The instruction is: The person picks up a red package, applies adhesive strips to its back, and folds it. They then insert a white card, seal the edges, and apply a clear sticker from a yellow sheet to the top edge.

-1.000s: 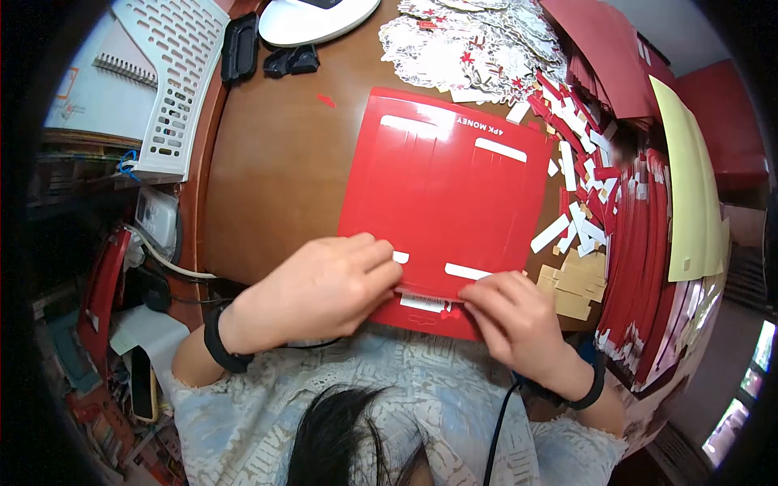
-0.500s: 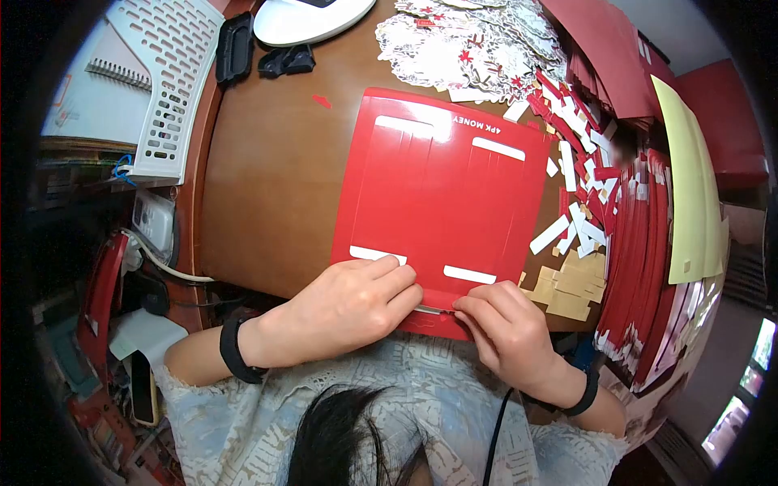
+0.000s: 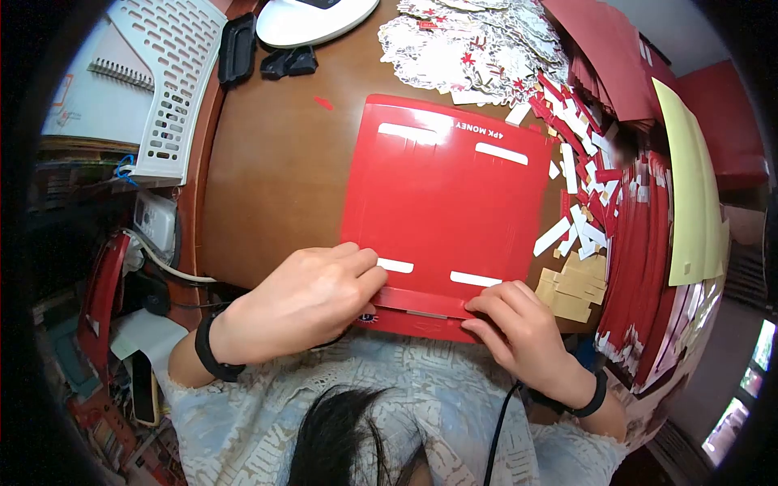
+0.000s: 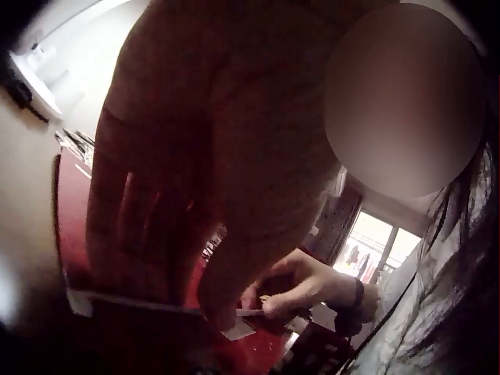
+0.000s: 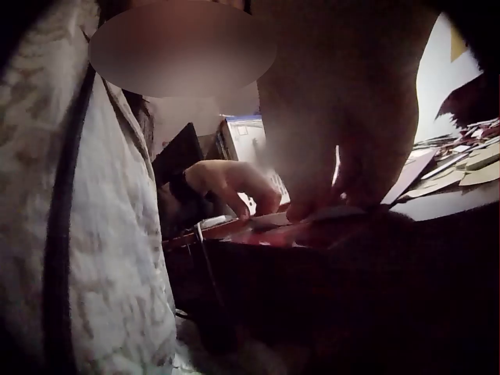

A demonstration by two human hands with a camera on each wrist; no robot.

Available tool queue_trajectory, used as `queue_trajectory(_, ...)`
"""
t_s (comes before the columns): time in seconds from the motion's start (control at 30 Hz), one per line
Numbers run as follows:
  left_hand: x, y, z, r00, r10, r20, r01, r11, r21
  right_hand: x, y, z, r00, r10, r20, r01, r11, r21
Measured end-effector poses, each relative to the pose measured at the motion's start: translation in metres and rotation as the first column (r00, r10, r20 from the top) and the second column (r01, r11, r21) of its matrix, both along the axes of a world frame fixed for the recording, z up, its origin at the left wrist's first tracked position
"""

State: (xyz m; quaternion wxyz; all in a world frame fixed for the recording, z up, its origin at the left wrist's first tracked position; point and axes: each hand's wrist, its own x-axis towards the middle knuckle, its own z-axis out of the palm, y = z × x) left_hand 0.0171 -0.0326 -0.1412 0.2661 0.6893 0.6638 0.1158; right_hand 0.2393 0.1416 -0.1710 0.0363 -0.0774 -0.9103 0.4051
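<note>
White rack (image 3: 180, 89): far L, slotted side facing the surface; spiral notebook (image 3: 121, 74) just L of that side.
Phone (image 3: 143, 387): low L, below rack, dark face.
Blk tray (image 3: 237, 49): top L of brown surface (image 3: 275, 170); small blk piece (image 3: 289, 61) just R of it, white round base (image 3: 312, 23) above that.
Red scrap (image 3: 323, 104): small, on surface, apart from the rest.
L hand (image 3: 312, 283): blk band on wrist; grip narrow, fingers curled, pinching L part of folded flap on red card (image 3: 446, 202).
Red card: mid surface, directly in front of person; near end folded up in a ridge betw. both hands; "4PK MONEY" upside down at far end; 4 white slots, 2 far, 2 near.
White cutouts (image 3: 470, 53): heaped, top ctr, beyond card.
R hand (image 3: 523, 332): blk band too; grip narrow, thumb + fingertips pinching R part of same fold.
Strips (image 3: 553, 236): red + white, strewn R of card.
Tan pcs (image 3: 573, 287): overlapping, nr R hand.
Red stack (image 3: 636, 267): R side, past strips.
Yellow sheet (image 3: 689, 186): far R, beside stack.
</note>
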Motion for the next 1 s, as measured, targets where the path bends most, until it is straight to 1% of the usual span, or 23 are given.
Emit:
queue_trajectory(0.03, -0.002, -0.003, -0.001, 1.0, 0.025, 0.012, -0.025, 0.998, -0.064, 0.002, 0.0, 0.001, 1.0, 0.002, -0.001, -0.002, 1.0, -0.003)
queue_trajectory(0.1, -0.002, -0.005, -0.002, 1.0, 0.022, 0.016, -0.021, 0.998, -0.067, 0.004, 0.002, 0.002, 1.0, 0.002, 0.003, -0.002, 1.0, 0.029)
queue_trajectory(0.23, -0.003, -0.005, -0.003, 0.999, 0.017, 0.039, -0.015, 0.998, -0.053, 0.005, 0.005, -0.003, 1.0, 0.004, 0.011, -0.005, 1.0, 0.018)
queue_trajectory(0.33, -0.01, 0.001, -0.007, 0.998, 0.016, 0.055, -0.012, 0.997, -0.07, 0.0, 0.01, -0.002, 0.998, 0.006, 0.055, -0.005, 1.0, -0.021)
queue_trajectory(0.43, -0.014, 0.003, -0.012, 0.996, 0.017, 0.084, -0.009, 0.996, -0.088, -0.004, 0.015, -0.001, 0.99, -0.001, 0.143, 0.014, 0.996, -0.089)
queue_trajectory(0.47, -0.014, 0.003, -0.012, 0.994, 0.016, 0.105, -0.006, 0.996, -0.094, -0.003, 0.016, 0.0, 0.99, -0.002, 0.143, 0.015, 0.996, -0.087)
queue_trajectory(0.53, -0.009, 0.001, -0.003, 0.995, 0.026, 0.095, -0.019, 0.997, -0.071, -0.003, 0.017, 0.005, 0.99, 0.016, 0.143, 0.003, 0.991, -0.132)
queue_trajectory(0.6, -0.003, -0.002, -0.001, 0.995, 0.04, 0.087, -0.035, 0.998, -0.053, -0.002, 0.017, 0.006, 0.988, 0.038, 0.151, -0.021, 0.993, -0.113)
queue_trajectory(0.67, 0.002, -0.005, -0.004, 0.998, 0.032, 0.045, -0.031, 0.999, -0.025, -0.001, 0.016, 0.006, 0.991, 0.057, 0.125, -0.048, 0.996, -0.073)
queue_trajectory(0.73, 0.003, -0.006, -0.005, 0.998, 0.04, 0.051, -0.039, 0.999, -0.025, -0.001, 0.016, 0.004, 0.991, 0.067, 0.118, -0.059, 0.996, -0.07)
queue_trajectory(0.8, 0.004, -0.005, -0.004, 0.999, 0.022, 0.035, -0.02, 0.998, -0.055, 0.0, 0.017, 0.002, 0.991, 0.075, 0.112, -0.068, 0.996, -0.065)
queue_trajectory(0.87, 0.004, -0.005, -0.007, 0.998, 0.04, 0.05, -0.038, 0.998, -0.047, -0.001, 0.018, 0.0, 0.989, 0.085, 0.118, -0.078, 0.995, -0.063)
queue_trajectory(0.93, 0.002, -0.003, -0.009, 0.997, 0.044, 0.057, -0.037, 0.993, -0.116, -0.002, 0.019, -0.001, 0.988, 0.09, 0.128, -0.083, 0.995, -0.057)
queue_trajectory(0.97, 0.0, -0.002, -0.01, 0.998, 0.042, 0.056, -0.035, 0.993, -0.115, -0.003, 0.019, 0.0, 0.986, 0.096, 0.14, -0.089, 0.995, -0.052)
queue_trajectory(1.0, -0.003, -0.001, -0.011, 0.995, 0.038, 0.091, -0.027, 0.992, -0.12, -0.003, 0.02, 0.0, 0.986, 0.094, 0.139, -0.088, 0.995, -0.05)
